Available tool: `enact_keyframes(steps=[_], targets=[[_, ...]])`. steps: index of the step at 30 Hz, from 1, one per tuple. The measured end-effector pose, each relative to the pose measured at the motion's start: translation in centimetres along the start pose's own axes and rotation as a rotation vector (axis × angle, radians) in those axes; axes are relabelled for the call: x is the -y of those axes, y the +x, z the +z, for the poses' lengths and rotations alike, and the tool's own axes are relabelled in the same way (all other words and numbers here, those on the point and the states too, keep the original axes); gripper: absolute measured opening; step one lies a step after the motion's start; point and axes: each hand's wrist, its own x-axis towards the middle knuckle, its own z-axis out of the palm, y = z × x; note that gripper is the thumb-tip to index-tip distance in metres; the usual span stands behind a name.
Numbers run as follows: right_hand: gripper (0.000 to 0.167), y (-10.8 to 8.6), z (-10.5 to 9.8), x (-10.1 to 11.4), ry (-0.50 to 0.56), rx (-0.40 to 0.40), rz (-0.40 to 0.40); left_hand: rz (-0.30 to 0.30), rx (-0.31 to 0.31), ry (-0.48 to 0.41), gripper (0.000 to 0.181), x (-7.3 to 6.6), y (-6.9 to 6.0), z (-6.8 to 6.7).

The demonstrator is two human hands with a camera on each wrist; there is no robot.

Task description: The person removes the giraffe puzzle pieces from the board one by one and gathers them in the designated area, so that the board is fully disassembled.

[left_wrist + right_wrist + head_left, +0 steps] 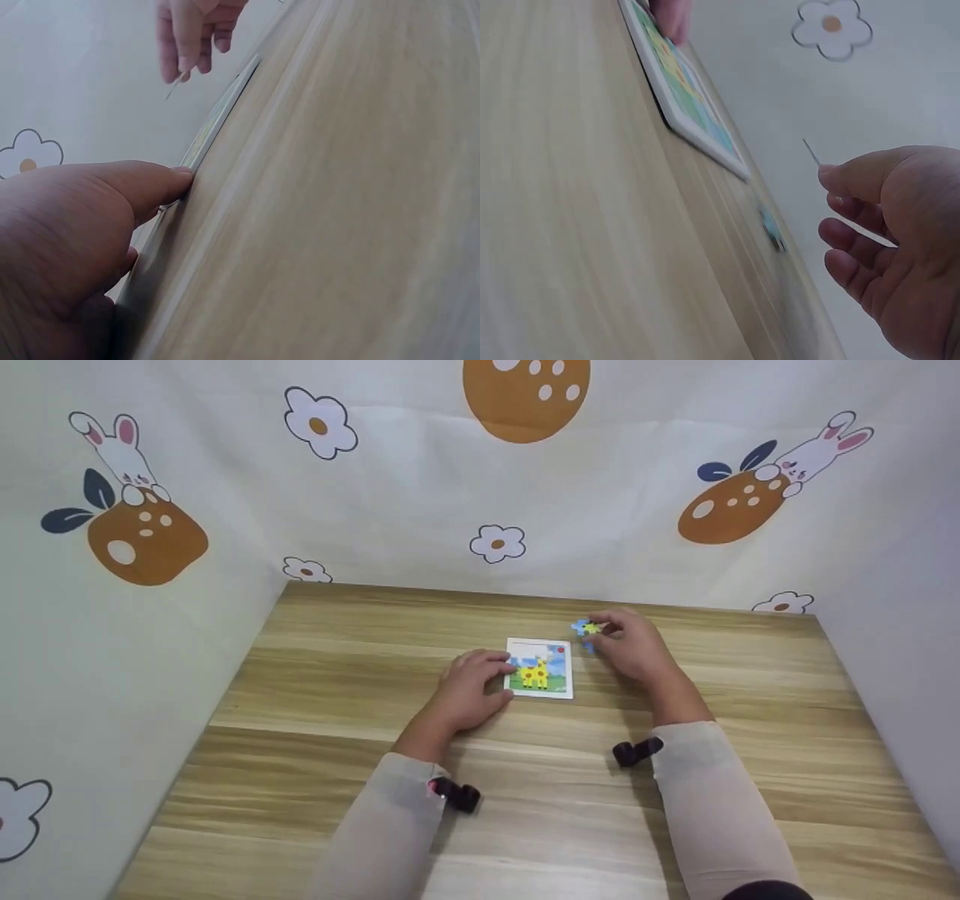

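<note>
A small white-framed giraffe puzzle board [555,694] lies flat on the table, with a pale bare area at its upper left. My left hand [474,690] holds its left side, the thumb at the lower left corner and fingertips on the picture. To the right, my right hand [634,649] pinches a blue and yellow jigsaw piece [589,628] between thumb and finger. In the right wrist view that held piece [811,152] appears edge-on as a thin line, raised off the table. Beneath it, a blue piece [771,229] rests on the wood, apart from the board.
The wood-grain table [315,675] runs back to a pale cloth backdrop [405,495] printed with flowers, rabbits and orange fruit. A small black wrist camera [457,795] sits on the left sleeve, and another black camera [636,751] on the right sleeve.
</note>
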Motion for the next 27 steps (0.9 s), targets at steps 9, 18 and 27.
enact_keyframes(steps=[9,18,27], targets=[[0.044,-0.2,-2.6,-3.7,0.033,-0.014,0.030,0.008,-0.009,-0.012,0.046,0.0,-0.1,0.1],[0.046,-0.3,-2.8,-5.7,0.036,0.016,0.043,0.023,-0.006,-0.028,0.044,0.2,-0.2,0.2],[0.042,-0.3,-2.6,-5.5,-0.010,0.027,0.025,0.000,0.005,-0.011,0.045,0.1,-0.1,0.1]])
